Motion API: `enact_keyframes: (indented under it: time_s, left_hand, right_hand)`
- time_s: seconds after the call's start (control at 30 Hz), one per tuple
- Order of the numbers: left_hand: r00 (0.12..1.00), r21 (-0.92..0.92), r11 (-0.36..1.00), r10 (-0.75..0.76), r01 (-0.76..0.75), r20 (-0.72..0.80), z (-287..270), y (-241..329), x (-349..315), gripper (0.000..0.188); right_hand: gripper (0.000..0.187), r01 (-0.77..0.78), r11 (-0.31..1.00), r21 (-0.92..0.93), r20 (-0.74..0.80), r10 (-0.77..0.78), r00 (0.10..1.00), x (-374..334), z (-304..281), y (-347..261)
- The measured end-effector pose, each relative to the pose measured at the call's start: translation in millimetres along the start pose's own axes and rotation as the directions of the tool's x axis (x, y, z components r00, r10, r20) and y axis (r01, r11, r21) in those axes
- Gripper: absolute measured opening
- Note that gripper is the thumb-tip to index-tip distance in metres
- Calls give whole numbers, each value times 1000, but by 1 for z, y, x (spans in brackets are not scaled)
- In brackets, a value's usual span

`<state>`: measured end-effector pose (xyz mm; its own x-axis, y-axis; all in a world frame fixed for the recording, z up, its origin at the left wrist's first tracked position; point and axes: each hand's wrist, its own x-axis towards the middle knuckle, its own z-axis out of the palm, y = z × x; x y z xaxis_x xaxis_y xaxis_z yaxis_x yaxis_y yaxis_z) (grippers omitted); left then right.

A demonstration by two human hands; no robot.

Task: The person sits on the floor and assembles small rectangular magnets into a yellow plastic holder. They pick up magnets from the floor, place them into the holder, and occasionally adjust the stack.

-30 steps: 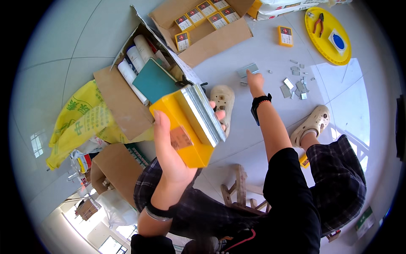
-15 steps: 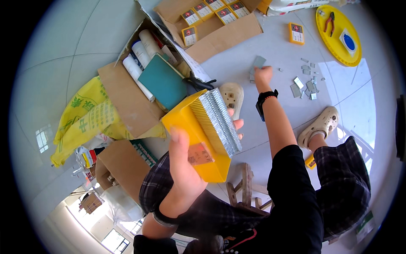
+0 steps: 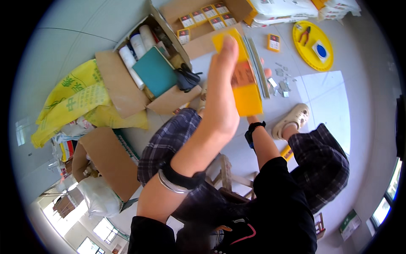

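Your left hand (image 3: 224,91) pinches the yellow box (image 3: 247,101) above the floor (image 3: 76,46), thumb on one side, fingertips (image 3: 267,73) beyond the metal strips (image 3: 259,70). The box is probably stiff and rather heavy, and the strips could slide out; better to grip across both. Behind it, your right hand (image 3: 252,119) is mostly hidden, so I cannot tell its fingers. Farther, metal pieces (image 3: 284,86) lie loose.

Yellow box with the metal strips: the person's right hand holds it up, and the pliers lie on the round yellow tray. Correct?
Not quite: in the head view, the left hand holds up the yellow box with the metal strips. The pliers do lie on the round yellow tray.
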<state>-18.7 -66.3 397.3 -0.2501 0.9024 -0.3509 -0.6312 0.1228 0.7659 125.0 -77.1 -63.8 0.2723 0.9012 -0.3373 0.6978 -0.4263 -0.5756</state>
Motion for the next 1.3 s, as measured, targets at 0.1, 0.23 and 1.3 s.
enact_keyframes:
  time_s: [0.1, 0.23, 1.3]
  left_hand:
    - [996, -9, 997, 80, -80, 47, 4, 1, 1, 60]
    - [978, -272, 962, 62, -6, 199, 12, -2, 8, 48]
    - [997, -110, 993, 56, -49, 59, 69, -80, 5, 57]
  right_hand:
    - [13, 161, 978, -135, -43, -168, 985, -32, -45, 6]
    - [8, 394, 776, -492, 28, -438, 898, -61, -76, 15]
    - [32, 127, 940, -317, 160, -79, 984, -83, -42, 94]
